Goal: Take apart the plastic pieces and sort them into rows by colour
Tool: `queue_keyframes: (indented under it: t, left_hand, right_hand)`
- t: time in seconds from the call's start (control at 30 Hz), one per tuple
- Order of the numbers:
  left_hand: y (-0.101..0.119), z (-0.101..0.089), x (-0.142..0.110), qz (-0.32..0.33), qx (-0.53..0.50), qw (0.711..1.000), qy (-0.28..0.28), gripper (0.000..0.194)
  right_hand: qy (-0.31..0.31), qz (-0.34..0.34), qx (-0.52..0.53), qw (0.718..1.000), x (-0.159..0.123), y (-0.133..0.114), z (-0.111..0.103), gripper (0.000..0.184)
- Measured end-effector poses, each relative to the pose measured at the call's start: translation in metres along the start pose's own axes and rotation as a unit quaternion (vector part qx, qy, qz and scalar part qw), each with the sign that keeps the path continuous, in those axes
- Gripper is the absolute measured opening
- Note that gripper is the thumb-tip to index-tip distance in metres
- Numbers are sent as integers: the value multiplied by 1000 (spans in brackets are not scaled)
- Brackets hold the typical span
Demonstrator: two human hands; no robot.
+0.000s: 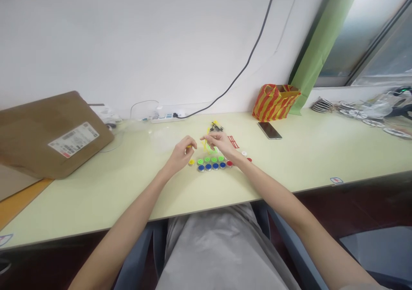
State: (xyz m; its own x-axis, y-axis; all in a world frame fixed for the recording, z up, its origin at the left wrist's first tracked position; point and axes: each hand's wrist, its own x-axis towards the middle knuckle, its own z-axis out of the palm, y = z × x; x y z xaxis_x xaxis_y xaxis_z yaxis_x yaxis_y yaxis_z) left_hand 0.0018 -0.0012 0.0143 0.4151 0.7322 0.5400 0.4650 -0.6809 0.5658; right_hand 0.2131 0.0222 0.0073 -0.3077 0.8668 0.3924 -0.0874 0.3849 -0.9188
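My left hand (pixel 184 152) is closed, its fingertips curled around a small yellow piece (pixel 189 146) that is mostly hidden. Below it on the table sits a yellow-topped round piece (pixel 191 162). My right hand (pixel 222 144) hovers with fingers apart, its index finger stretched to the left. Just under those fingertips are thin yellow strips (pixel 205 146); I see no firm grip on them. In front of both hands stand rows of small round pieces, green-topped (pixel 207 159) and blue-topped (pixel 208 166), with a red-topped one (pixel 229 164) beside them.
Red plastic strips (pixel 233 142) and a black-and-yellow pile (pixel 215 127) lie behind my right hand. A phone (pixel 269 130) and striped bag (pixel 275 102) stand to the right. A cardboard box (pixel 54 131) fills the left. A power strip (pixel 167 116) is by the wall.
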Motion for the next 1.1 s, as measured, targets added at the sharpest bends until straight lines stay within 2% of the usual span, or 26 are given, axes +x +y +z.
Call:
queue_keyframes:
  t: [0.13,0.3,0.5,0.8,0.97,1.1]
  left_hand:
    - [-2,1,0,7,22,1000,8,17]
    - [-6,1,-2,8,57,998,7,8]
    - [-7,1,-6,21,83,995,-42,22]
    - [-12,-1,-4,4,118,992,-38,42]
    - [-12,1,-4,4,127,991,-51,45]
    - [-14,4,-5,5,136,988,-69,42]
  right_hand:
    - [13,7,18,1000,1,2,4,41]
    - [16,22,39,999,1,9,5,42]
    - [17,36,62,997,0,11,7,41]
    - [28,38,76,996,-2,7,7,42]
    - [42,39,67,996,-3,4,8,43]
    - [23,43,56,997,-5,-1,10,45]
